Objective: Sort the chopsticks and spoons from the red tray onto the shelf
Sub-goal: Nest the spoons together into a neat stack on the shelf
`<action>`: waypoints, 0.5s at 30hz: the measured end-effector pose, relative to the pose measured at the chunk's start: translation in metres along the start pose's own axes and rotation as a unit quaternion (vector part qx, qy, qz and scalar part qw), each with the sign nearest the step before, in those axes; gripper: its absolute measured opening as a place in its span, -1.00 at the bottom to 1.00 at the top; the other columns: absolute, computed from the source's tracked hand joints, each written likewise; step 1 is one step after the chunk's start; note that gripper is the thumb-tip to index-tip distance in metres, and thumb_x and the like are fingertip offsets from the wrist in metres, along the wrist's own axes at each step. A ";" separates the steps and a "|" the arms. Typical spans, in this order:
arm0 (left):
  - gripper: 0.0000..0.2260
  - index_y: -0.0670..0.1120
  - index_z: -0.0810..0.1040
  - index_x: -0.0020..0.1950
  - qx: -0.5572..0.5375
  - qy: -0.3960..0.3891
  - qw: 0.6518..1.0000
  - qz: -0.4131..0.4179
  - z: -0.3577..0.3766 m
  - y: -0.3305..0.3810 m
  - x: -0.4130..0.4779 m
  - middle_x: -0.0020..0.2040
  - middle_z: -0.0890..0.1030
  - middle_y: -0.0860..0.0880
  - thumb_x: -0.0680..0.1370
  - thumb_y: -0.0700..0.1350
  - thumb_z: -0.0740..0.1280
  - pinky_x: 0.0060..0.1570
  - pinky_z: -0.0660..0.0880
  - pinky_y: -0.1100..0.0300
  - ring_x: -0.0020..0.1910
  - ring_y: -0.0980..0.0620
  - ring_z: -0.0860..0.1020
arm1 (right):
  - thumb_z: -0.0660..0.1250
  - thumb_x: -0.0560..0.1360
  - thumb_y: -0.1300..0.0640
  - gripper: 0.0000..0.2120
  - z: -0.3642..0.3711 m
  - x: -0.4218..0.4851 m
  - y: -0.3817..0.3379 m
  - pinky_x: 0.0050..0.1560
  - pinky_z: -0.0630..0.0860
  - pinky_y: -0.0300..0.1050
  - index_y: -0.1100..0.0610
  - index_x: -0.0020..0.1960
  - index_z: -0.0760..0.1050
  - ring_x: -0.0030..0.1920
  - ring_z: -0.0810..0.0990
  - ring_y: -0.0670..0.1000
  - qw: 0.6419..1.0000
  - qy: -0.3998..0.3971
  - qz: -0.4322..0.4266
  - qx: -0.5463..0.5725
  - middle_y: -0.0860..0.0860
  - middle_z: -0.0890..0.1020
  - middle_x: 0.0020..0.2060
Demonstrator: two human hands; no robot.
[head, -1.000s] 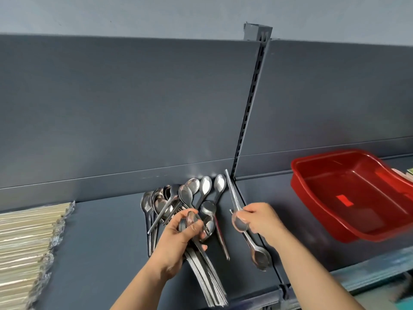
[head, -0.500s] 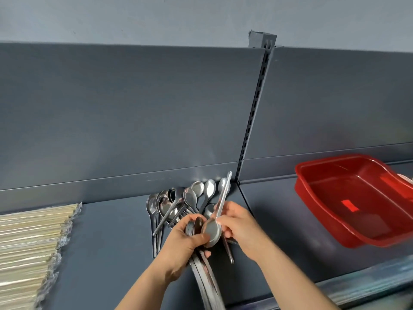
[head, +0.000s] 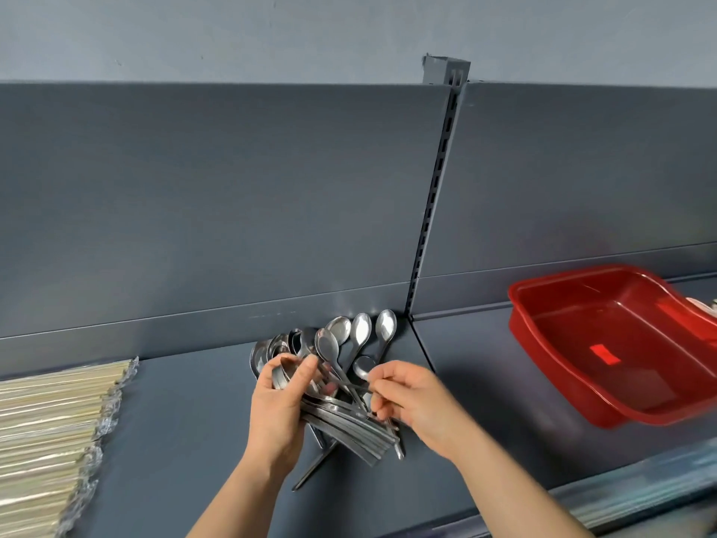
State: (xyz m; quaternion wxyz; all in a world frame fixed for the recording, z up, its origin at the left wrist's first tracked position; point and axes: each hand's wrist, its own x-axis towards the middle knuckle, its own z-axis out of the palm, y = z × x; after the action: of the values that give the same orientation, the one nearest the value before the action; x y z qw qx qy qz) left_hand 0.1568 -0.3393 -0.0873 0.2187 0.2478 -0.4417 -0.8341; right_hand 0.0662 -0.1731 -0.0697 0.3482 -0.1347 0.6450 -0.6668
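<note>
Several steel spoons (head: pixel 361 330) lie on the dark grey shelf (head: pixel 186 421), bowls toward the back panel. My left hand (head: pixel 277 405) grips a stacked bundle of spoons (head: pixel 345 425) by the bowls, handles fanning down to the right. My right hand (head: pixel 413 398) pinches the handle of one spoon against that bundle. The red tray (head: pixel 605 405) sits on the shelf at the right and looks empty inside. Wrapped chopsticks (head: pixel 50 432) are stacked in rows at the far left.
A slotted upright (head: pixel 434 196) divides the back panel just behind the spoons. The shelf's front edge strip (head: pixel 640 495) runs along the lower right. Something pale shows just past the tray's right rim.
My right hand brought a single spoon from the right over to the bundle and now holds it against the stack. My left hand turned the bundle so its handles point lower right.
</note>
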 end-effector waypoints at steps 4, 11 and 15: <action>-0.64 -0.21 0.50 0.05 0.013 -0.019 1.000 0.004 0.003 -0.002 -0.001 -0.07 0.64 -0.27 0.36 -0.11 0.51 -0.19 0.60 0.01 -0.11 -0.23 0.64 | 0.23 0.54 0.38 -0.82 -0.002 -0.003 0.004 -0.33 0.47 -0.25 0.18 -0.10 0.56 -0.40 0.52 -0.03 0.997 -0.020 0.001 -0.081 0.06 0.58 -0.41; -0.63 -0.11 0.45 0.09 0.036 -0.044 0.998 -0.034 0.005 -0.007 -0.003 -0.14 0.65 -0.29 0.36 -0.10 0.49 -0.42 0.54 0.10 -0.35 -0.18 0.62 | 0.29 0.49 0.21 -0.80 -0.012 -0.002 0.009 -0.35 0.44 -0.29 -0.03 -0.15 0.64 -0.43 0.49 -0.11 0.980 -0.040 0.004 -0.193 -0.02 0.66 -0.34; -0.72 -0.06 0.50 0.17 0.002 -0.055 0.998 -0.043 -0.005 -0.008 0.002 -0.04 0.67 -0.21 0.49 -0.23 0.38 -0.25 0.58 0.01 -0.16 -0.20 0.65 | 0.40 0.45 0.18 -0.87 -0.042 0.001 0.016 -0.08 0.60 -0.16 -0.05 -0.13 0.63 -0.19 0.63 -0.13 0.944 0.074 -0.016 -0.322 -0.09 0.69 -0.19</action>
State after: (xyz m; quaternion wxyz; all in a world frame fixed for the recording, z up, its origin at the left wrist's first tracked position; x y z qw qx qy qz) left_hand 0.1575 -0.3391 -0.0973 0.1574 0.2204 -0.4439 -0.8542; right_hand 0.0438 -0.1400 -0.0906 0.2271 -0.2004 0.8470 -0.4368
